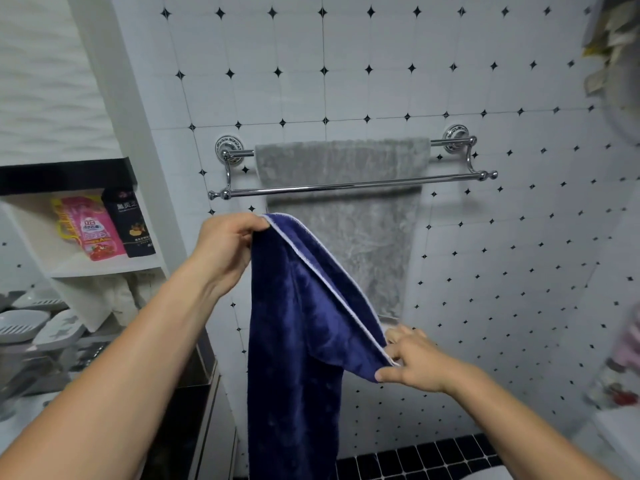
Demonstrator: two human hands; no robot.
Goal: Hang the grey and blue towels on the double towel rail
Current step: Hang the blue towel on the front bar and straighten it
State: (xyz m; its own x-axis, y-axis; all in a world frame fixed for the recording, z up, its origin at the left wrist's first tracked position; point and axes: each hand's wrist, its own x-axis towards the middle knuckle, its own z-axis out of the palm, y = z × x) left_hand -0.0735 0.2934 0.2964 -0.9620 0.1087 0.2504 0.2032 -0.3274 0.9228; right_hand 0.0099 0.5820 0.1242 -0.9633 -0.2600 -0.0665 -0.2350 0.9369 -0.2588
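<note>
White tiles with black stars cover the wall (519, 81). On the rail (468, 161), the grey towel (346, 233) hangs over the back bar (244, 153). You pinch the top edge of the blue towel (294, 323) with both hands, held apart: left hand (228, 251) high and nearer the rail, right hand (415, 362) low. The front bar (329, 186) runs side to side just above, so I think the edge must tilt level first.
</note>
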